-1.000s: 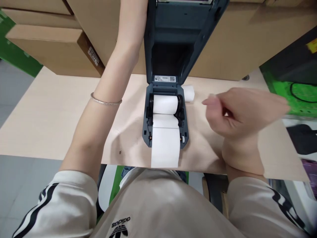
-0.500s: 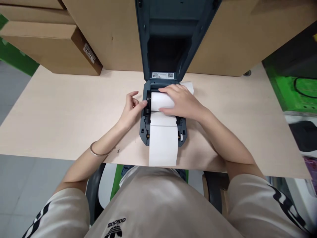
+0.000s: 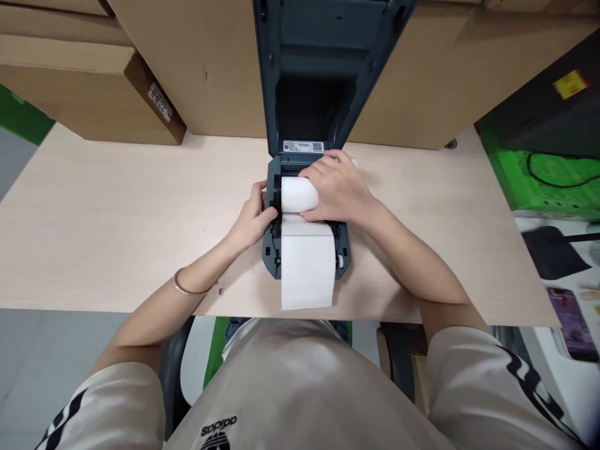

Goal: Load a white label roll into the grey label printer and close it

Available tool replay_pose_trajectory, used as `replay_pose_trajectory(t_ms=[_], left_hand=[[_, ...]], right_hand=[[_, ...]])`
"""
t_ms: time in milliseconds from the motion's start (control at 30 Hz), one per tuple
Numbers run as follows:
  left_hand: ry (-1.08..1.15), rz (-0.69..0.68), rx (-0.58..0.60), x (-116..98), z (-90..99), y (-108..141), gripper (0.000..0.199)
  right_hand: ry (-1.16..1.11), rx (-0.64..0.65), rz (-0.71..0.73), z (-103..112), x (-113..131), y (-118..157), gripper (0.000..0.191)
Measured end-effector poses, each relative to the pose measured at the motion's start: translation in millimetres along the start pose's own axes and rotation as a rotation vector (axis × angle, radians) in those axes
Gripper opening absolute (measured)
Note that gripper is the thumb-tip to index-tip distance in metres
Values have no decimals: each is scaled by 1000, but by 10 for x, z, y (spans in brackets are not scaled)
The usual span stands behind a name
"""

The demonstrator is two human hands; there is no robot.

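Note:
A dark blue-grey label printer [image 3: 270, 253] stands on the table with its lid [image 3: 309, 50] tipped up and back. Inside lies a white label roll [image 3: 296, 194], and its loose strip [image 3: 307, 269] runs out over the printer's front toward me. My right hand [image 3: 338, 187] is wrapped over the right end of the roll, thumb at the front and fingers behind. My left hand [image 3: 255, 215] grips the printer's left side wall, its thumb on the inner edge by the roll and its fingers outside, partly hidden.
Cardboard boxes [image 3: 89, 87] line the back of the table [image 3: 140, 219]. At the right are a green box [image 3: 553, 187] with a black cable and a phone [image 3: 572, 325] on a white surface. The chair's armrests show beside my body.
My left hand has closed from a looser pose onto the printer's left side. My right hand has shifted slightly on the roll, still holding it. The view has moved a little.

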State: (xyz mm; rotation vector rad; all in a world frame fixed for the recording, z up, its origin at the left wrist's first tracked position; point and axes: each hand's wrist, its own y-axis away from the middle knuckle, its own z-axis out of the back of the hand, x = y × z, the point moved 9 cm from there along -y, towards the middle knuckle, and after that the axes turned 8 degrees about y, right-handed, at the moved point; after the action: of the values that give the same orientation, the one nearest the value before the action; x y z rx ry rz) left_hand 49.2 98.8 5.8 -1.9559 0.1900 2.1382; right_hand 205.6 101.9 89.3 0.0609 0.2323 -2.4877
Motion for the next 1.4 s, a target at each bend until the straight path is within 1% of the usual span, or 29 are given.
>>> replay_pose_trajectory(t_ms=[100,200,300,367,400,433,500,567,667,767,867,933,967,1000,1033,1100,1167,1200,1300,1400], left_hand=[[10,2,19,-11,-23,-5,58],[32,-14,29,-23,-41,-12,56],[58,-18,25,-10,-47,-20,54],[81,-26,24,-7,-55,-24,53],[93,-32,23,-8,-59,-25,53],[106,-36,21,-8,-62,-26,53],[127,-37,9,-1,-62,-28,54],[140,-38,-4,6,-59,-31,53],[153,-52,-12,10,-55,-38,52],[169,-70,-13,12,-52,-46,51],[186,-77,-11,20,-53,-48,52],[193,-79,-9,27,-54,-47,52],[196,-78,-9,33,-54,-47,52],[199,-77,-10,39,-52,-47,52],[201,-76,-9,46,-51,-48,52],[203,-79,-1,56,-50,-50,52],[203,-86,11,61,-52,-53,52],[202,-89,16,64,-52,-54,51],[196,-87,17,81,-51,-58,51],[194,-91,16,89,-52,-62,52]], right_hand=[[-18,-86,-28,215,-77,51,59],[-34,-186,-125,576,-236,248,62],[-31,-248,-239,877,-505,539,66],[-2,-268,-320,937,-773,732,68],[15,-251,-368,895,-937,817,70],[33,-218,-423,808,-1115,898,72],[23,-80,-505,495,-1449,1034,77],[-52,10,-524,155,-1672,1139,78],[-120,42,-560,-235,-1850,1253,77],[-130,67,-569,-459,-1896,1280,77],[-143,143,-548,-533,-1920,1254,84],[-178,214,-508,-519,-1906,1212,89],[-201,235,-485,-487,-1883,1178,89],[-225,240,-462,-442,-1851,1131,85],[-241,220,-449,-379,-1818,1070,77],[-224,154,-441,-260,-1752,918,56],[-183,126,-439,-230,-1687,739,43],[-171,147,-436,-266,-1662,649,38],[-200,297,-429,-480,-1635,433,28],[-251,410,-420,-607,-1656,320,22]])
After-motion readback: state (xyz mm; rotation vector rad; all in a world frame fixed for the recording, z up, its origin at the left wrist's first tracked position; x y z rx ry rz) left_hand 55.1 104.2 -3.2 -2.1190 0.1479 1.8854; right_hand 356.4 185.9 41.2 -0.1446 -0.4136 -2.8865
